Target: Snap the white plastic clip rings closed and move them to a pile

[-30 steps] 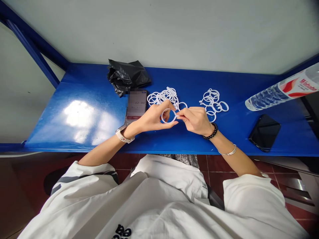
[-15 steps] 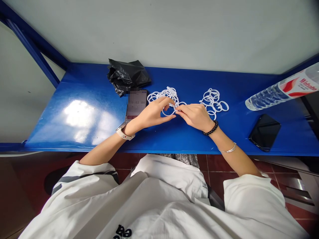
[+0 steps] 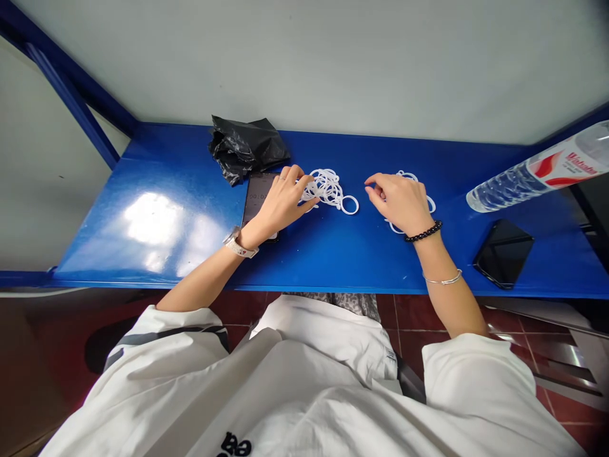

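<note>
A tangled pile of white plastic rings (image 3: pixel 328 185) lies at the middle of the blue table, with one separate-looking ring (image 3: pixel 349 205) at its right edge. My left hand (image 3: pixel 285 195) is at the pile's left side, its thumb and fingers apart around the nearest rings; I cannot tell whether they touch. Farther right, my right hand (image 3: pixel 399 198) hovers palm down over a smaller group of white rings (image 3: pixel 431 204), hiding most of it. Its fingers are bent, with thumb and forefinger apart and nothing visible between them.
Partly under my left hand lies a phone with a timer on its screen (image 3: pixel 257 197). A crumpled black plastic bag (image 3: pixel 250 147) sits behind it. To the right are a large water bottle (image 3: pixel 537 166) and a dark phone (image 3: pixel 504 254). A pale wall (image 3: pixel 333 70) closes the back.
My hands, which met at a white ring, have separated. The left has moved left to the pile, and the right has moved right over the smaller group. Neither visibly holds a ring.
</note>
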{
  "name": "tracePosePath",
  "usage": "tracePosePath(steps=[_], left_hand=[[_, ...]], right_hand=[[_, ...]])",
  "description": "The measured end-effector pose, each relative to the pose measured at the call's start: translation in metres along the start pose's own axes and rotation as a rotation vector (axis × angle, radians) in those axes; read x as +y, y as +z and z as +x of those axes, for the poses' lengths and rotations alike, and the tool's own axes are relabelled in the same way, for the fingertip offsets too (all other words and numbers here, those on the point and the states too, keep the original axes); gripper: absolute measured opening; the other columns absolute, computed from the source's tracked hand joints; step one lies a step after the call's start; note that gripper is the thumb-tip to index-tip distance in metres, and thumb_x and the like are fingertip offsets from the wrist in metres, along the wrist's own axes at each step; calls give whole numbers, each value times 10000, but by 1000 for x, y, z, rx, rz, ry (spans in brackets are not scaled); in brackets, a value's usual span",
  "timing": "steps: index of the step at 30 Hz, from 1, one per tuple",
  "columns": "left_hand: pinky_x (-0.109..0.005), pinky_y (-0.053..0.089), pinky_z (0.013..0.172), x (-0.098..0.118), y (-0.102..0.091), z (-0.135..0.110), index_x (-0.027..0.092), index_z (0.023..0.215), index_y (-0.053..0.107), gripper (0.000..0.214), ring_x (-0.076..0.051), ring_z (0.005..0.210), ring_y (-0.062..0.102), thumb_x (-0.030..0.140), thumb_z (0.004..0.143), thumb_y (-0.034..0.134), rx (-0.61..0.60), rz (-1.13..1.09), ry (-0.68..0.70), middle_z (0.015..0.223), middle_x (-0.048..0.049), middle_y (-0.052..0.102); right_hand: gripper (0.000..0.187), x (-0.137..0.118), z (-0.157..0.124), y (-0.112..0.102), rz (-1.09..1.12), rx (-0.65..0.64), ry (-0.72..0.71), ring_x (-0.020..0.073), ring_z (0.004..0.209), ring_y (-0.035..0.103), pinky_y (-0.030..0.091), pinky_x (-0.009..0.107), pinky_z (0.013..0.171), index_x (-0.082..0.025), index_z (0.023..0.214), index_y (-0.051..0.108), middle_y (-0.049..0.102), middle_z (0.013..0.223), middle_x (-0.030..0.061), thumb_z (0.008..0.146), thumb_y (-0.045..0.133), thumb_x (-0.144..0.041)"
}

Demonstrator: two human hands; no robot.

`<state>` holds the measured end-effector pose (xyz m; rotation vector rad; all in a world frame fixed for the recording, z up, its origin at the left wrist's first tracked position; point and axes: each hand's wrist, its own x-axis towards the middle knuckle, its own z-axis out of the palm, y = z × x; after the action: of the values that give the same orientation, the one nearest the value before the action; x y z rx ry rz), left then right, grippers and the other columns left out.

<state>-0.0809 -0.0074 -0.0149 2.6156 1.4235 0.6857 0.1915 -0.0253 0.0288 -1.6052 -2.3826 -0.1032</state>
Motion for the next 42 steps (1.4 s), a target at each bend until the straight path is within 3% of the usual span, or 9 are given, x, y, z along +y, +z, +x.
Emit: tracePosePath(steps=[4,10,14,22,28,31,35,38,42], left_hand=[[-507,515,971,-3,2,-1,173,1246,584,350,-326,1157,574,375,965,634,-5,18,2,1214,-159,585],[-522,494,997,-4,1,0,176,1291,553,394,-349,1182,575,395,973,628,12,22,-28,1222,-172,591],[-512,507,968,-2,1,0,164,1314,537,414,-356,1165,586,396,980,611,-1,34,-31,1222,-184,597],[-483,526,950,0,1,-2,182,1341,513,411,-332,1155,593,339,974,614,-19,29,6,1234,-167,598],[-499,522,946,8,1,-2,183,1302,532,384,-338,1132,607,327,963,636,-14,-17,35,1220,-172,605],[-503,513,965,13,-2,-2,198,1291,546,357,-335,1140,605,345,974,619,24,-58,53,1223,-170,608],[-500,504,994,23,-9,-5,210,1301,561,355,-313,1132,607,368,985,604,58,-119,105,1222,-150,623],[-489,507,1020,31,-13,-9,213,1356,544,445,-305,1162,605,431,977,624,44,-216,181,1264,-149,621],[-482,510,1053,38,-12,-13,185,1398,517,617,-325,1246,585,547,924,673,-2,-327,243,1333,-178,608]], right_hand=[[229,21,-1,-2,-67,-55,85,306,866,668,434,354,638,-172,1025,712,744,863,119,991,527,-302],[236,43,-6,1,-90,-109,88,295,823,648,460,371,651,-198,1029,723,721,794,93,943,592,-375],[181,43,-6,4,-100,-168,75,279,780,657,462,363,638,-207,1031,729,723,783,85,924,597,-268],[194,41,-7,19,-86,-136,14,290,725,652,495,404,658,-196,995,753,725,752,116,900,585,-178],[268,29,-4,8,-91,-55,2,327,827,662,492,432,707,-167,1053,723,742,833,139,906,501,-138],[256,20,-2,0,19,28,-22,314,866,664,497,428,743,-193,1078,703,746,890,124,937,489,-176],[168,1,-2,-6,334,92,-101,263,866,685,538,405,793,-223,1049,683,744,936,79,951,547,-239],[115,-17,-7,-4,633,81,-125,225,865,705,576,388,841,-230,1028,663,744,989,50,930,622,-276],[181,-36,-13,6,991,7,-127,202,886,717,605,369,871,-228,997,637,738,983,35,892,712,-355]])
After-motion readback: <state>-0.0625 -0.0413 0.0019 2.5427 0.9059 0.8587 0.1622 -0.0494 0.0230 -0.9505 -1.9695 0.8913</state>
